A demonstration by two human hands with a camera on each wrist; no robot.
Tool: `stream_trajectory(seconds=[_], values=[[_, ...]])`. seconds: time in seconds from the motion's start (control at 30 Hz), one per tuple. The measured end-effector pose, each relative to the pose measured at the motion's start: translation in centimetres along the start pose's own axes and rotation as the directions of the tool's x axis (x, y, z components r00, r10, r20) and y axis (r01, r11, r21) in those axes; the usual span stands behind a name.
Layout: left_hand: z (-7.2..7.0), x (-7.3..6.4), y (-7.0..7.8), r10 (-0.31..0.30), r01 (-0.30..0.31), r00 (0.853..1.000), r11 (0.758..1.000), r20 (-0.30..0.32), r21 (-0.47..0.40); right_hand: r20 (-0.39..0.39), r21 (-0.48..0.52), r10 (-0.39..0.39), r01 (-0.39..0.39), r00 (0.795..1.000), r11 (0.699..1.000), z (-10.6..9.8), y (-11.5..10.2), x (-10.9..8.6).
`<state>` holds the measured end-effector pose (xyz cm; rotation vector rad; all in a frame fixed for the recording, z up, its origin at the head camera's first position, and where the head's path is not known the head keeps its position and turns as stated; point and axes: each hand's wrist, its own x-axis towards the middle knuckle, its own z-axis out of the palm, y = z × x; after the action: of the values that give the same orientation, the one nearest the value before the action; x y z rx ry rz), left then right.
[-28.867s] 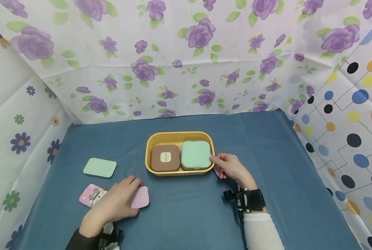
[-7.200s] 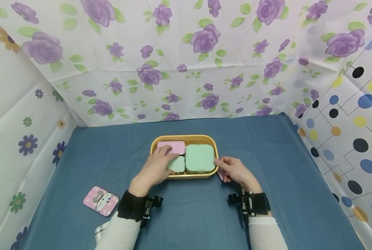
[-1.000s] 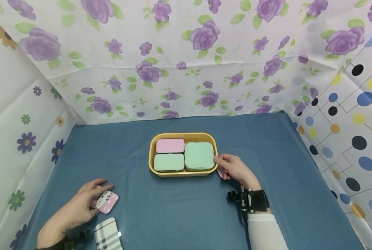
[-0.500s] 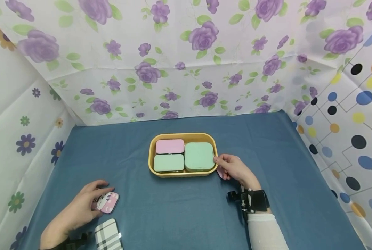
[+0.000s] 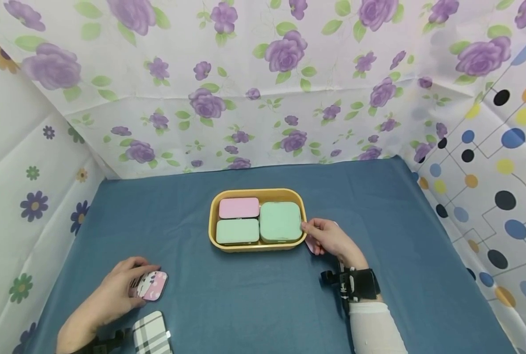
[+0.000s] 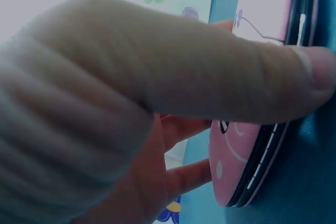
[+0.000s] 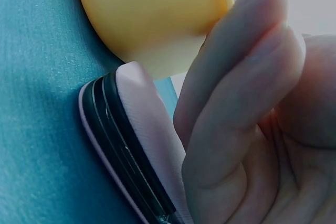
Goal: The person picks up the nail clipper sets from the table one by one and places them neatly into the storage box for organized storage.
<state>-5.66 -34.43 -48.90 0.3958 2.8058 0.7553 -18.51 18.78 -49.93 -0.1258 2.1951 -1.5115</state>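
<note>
At the lower left my left hand (image 5: 117, 290) grips a small pink case (image 5: 154, 286) with a cartoon print, lying on the cloth. In the left wrist view the thumb lies across the dark seam of the case (image 6: 228, 169), with fingers on its far side. My right hand (image 5: 331, 241) pinches the right rim of a yellow tray (image 5: 254, 248). Inside that tray are a flat pink case (image 5: 239, 208), a flat mint case (image 5: 237, 231) and a square mint box (image 5: 280, 221). Another pink case (image 7: 149, 124) lies beside the tray, partly hidden under my right hand.
A plaid case (image 5: 151, 334) lies near the front edge, below my left hand. Blue cloth (image 5: 254, 305) covers the table. Flowered sheets (image 5: 245, 73) stand behind and at the left, a dotted sheet (image 5: 502, 221) at the right.
Since the oldest frame, the flat pink and mint cases have come into the tray, where the brown box showed. My left hand has left the tray for the cartoon case. My right hand stays put.
</note>
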Motion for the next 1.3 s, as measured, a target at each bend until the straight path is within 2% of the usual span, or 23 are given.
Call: stream_trajectory(seconds=[0.53,0.9,1.03,1.3], values=[[-0.5,0.0,0.1,0.019,-0.016,0.998,0.998,-0.065,0.056,-0.011,0.012,0.004,-0.003,1.0,1.0,-0.1,-0.1,0.2],[-0.5,0.2,0.2,0.077,-0.073,0.99,0.997,-0.114,0.038,-0.007,0.006,0.004,-0.004,1.0,1.0,0.1,0.2,0.3],[-0.6,0.4,0.2,0.076,-0.072,0.99,0.996,-0.121,0.044,-0.002,0.002,-0.005,0.005,1.0,1.0,0.1,0.1,0.3],[-1.0,1.0,1.1,0.058,-0.056,0.995,0.998,-0.086,0.02,-0.006,0.009,0.011,-0.011,1.0,1.0,0.1,0.1,0.1]])
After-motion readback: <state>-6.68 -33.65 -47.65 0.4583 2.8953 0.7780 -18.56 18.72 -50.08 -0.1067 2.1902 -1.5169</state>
